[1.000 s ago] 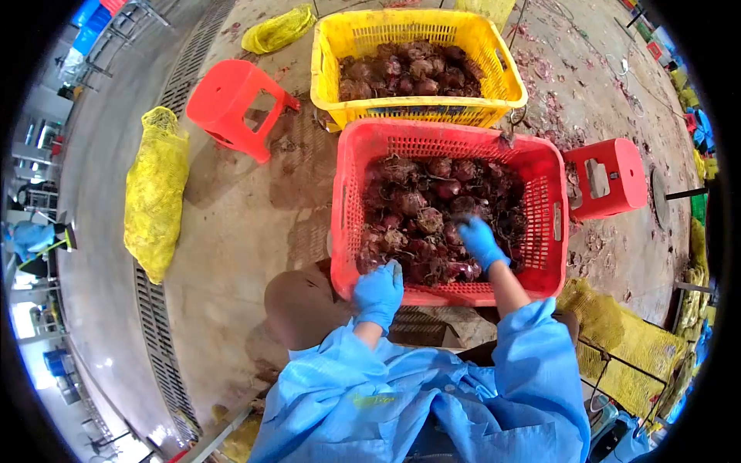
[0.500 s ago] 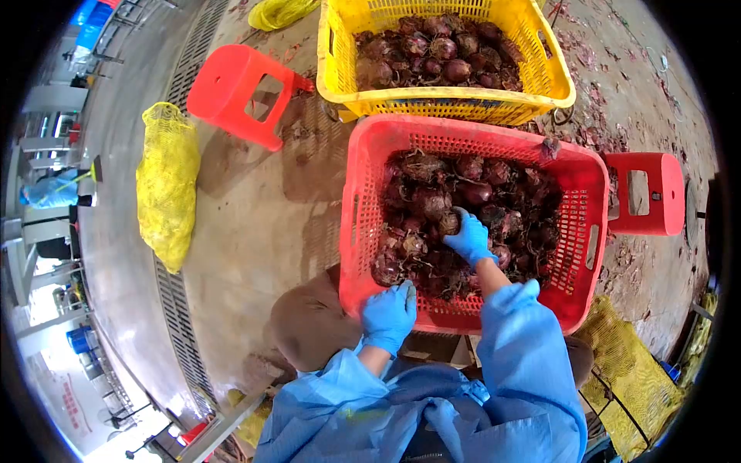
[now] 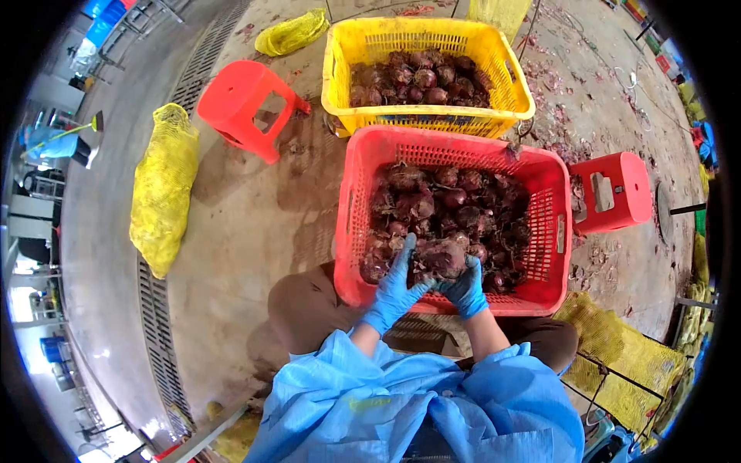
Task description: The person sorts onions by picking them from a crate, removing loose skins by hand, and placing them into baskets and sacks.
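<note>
A large red onion [image 3: 443, 259] with dry, dirty skin is held between my two blue-gloved hands, over the near side of the red crate [image 3: 455, 143]. My left hand [image 3: 397, 288] grips its left side, one finger pointing up. On the right side of the onion, my right hand [image 3: 466, 290] curls its fingers against it, and the undersides of both hands are hidden. Beneath and beyond them, many more red onions [image 3: 455, 198] with roots and loose skins fill the crate.
Behind stands a yellow crate [image 3: 432, 29] of onions. Red stools [image 3: 239, 96] flank the crates on left and right. A full yellow mesh sack [image 3: 164, 193] lies at left, with more yellow netting [image 3: 617, 347] at right. Onion skins litter the floor. A person in blue [image 3: 58, 145] is far left.
My right hand has drawn back toward me from among the onions and now holds one. My left hand has moved from the crate's near rim to that onion. The view has shifted slightly.
</note>
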Available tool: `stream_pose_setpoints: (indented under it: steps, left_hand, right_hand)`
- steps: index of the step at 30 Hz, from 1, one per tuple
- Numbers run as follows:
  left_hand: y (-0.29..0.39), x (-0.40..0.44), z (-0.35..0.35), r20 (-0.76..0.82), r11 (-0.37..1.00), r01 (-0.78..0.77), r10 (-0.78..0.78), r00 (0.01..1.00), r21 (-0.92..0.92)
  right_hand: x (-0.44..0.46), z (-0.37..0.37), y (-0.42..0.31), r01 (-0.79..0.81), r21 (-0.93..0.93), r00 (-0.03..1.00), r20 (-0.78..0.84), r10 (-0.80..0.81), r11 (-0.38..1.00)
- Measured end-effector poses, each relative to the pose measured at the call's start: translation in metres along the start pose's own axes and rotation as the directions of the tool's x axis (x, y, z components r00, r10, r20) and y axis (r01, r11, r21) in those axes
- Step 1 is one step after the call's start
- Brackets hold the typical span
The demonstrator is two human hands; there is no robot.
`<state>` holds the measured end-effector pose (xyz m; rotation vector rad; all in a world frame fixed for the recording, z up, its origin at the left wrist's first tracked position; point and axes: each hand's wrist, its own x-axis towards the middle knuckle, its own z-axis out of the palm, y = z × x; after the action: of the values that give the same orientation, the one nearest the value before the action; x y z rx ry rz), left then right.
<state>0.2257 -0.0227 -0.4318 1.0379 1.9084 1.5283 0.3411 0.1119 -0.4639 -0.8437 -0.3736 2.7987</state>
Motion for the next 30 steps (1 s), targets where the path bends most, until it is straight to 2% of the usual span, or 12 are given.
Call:
stream_pose_setpoints:
  steps: [6, 10, 12, 13, 14, 16, 18, 20, 22, 25, 29, 30]
  left_hand:
    - [0.013, -0.004, 0.004, 0.028, 0.982, -0.042, 0.048, 0.998, -0.185]
    - [0.026, -0.007, -0.003, 0.078, 0.999, 0.007, -0.003, 0.997, -0.047]
    - [0.024, -0.005, -0.007, 0.065, 0.96, -0.012, -0.006, 0.998, 0.279]
    - [0.019, -0.002, -0.013, -0.011, 0.962, -0.05, 0.055, 0.998, 0.267]
    - [0.013, 0.001, -0.019, -0.089, 0.938, 0.037, -0.007, 0.996, 0.346]
    - [0.028, 0.029, -0.05, -0.196, 0.96, 0.277, -0.262, 0.945, 0.05]
    - [0.005, 0.054, -0.075, -0.376, 0.866, 0.162, 0.032, 0.926, 0.473]
    - [-0.015, 0.077, -0.092, -0.437, 0.787, 0.302, -0.045, 0.898, 0.538]
    - [-0.016, 0.097, -0.105, -0.441, 0.745, 0.414, -0.179, 0.879, 0.523]
    - [-0.045, 0.112, -0.103, -0.412, 0.554, 0.625, -0.471, 0.78, 0.55]
    - [-0.07, 0.115, -0.098, -0.435, 0.606, 0.628, -0.455, 0.777, 0.488]
    - [-0.068, 0.112, -0.097, -0.435, 0.585, 0.648, -0.481, 0.761, 0.488]
  right_hand:
    - [0.002, 0.012, 0.036, 0.067, 0.086, 0.997, 0.043, -0.071, 0.994]
    - [-0.01, 0.015, 0.043, 0.106, 0.106, 0.993, -0.058, -0.101, 0.989]
    - [-0.006, 0.015, 0.025, 0.061, 0.111, 0.998, 0.02, -0.064, 0.992]
    - [0.005, 0.016, 0.003, -0.012, 0.148, 0.971, 0.236, -0.024, 0.989]
    - [0.018, 0.038, -0.018, 0.052, 0.103, 0.964, 0.253, -0.077, 0.993]
    - [0.034, 0.11, -0.066, 0.296, -0.089, 0.952, 0.109, -0.286, 0.951]
    - [0.041, 0.17, -0.118, 0.324, -0.05, 0.885, 0.368, -0.284, 0.945]
    - [0.065, 0.182, -0.158, 0.514, -0.094, 0.837, 0.271, -0.474, 0.853]
    - [0.092, 0.183, -0.169, 0.689, -0.371, 0.717, 0.224, -0.66, 0.623]
    - [0.142, 0.11, -0.138, 0.449, -0.737, 0.805, 0.089, -0.586, 0.505]
    - [0.175, -0.007, -0.05, -0.005, -0.996, 0.878, 0.036, -0.478, -0.085]
    - [0.195, -0.051, -0.03, -0.08, -0.992, 0.899, -0.031, -0.437, -0.094]
